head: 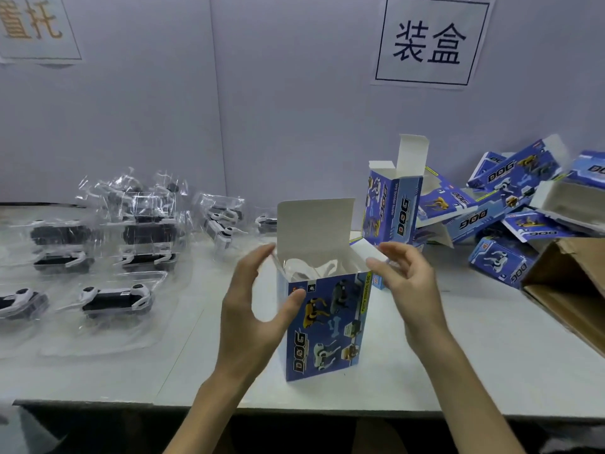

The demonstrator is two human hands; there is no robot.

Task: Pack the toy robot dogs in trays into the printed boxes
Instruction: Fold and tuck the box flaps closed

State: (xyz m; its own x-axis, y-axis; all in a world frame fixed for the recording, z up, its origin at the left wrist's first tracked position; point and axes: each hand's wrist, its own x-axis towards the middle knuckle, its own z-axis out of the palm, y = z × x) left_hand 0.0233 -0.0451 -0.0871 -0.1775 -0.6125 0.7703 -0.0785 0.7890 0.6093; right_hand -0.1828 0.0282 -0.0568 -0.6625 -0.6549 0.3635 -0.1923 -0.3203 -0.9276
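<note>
So the printed box point(327, 326) stands upright on the counter point(458, 355) right in front of the person, long axis vertical, mouth up. Inside the mouth you can see clear plastic and a bit of white, which I'd guess is a tray point(311, 270) with a dog already dropped in. It's too blurry to be sure.

The left hand point(258, 309) is on the box's left side. Its grip is wrapped round that edge, thumb on the front face, fingers up by the rim. The right hand point(409, 280) sits just beside the box's top right corner. Its grip is loose and half curled, not pinching anything I can make out, with the fingertips right at the little side flap there.

What matters for closing it is the lid flap point(314, 227). It stands straight up off the box's far edge, so it has to fold toward the person, and the side flaps probably go in first. Both hands are level with the rim, and the right looks closer to a flap.

Left of the box lie more trayed dogs point(114, 298). Behind and right of it stands a second open box point(393, 208), then a heap of boxes point(510, 204) and a brown carton point(569, 283).
</note>
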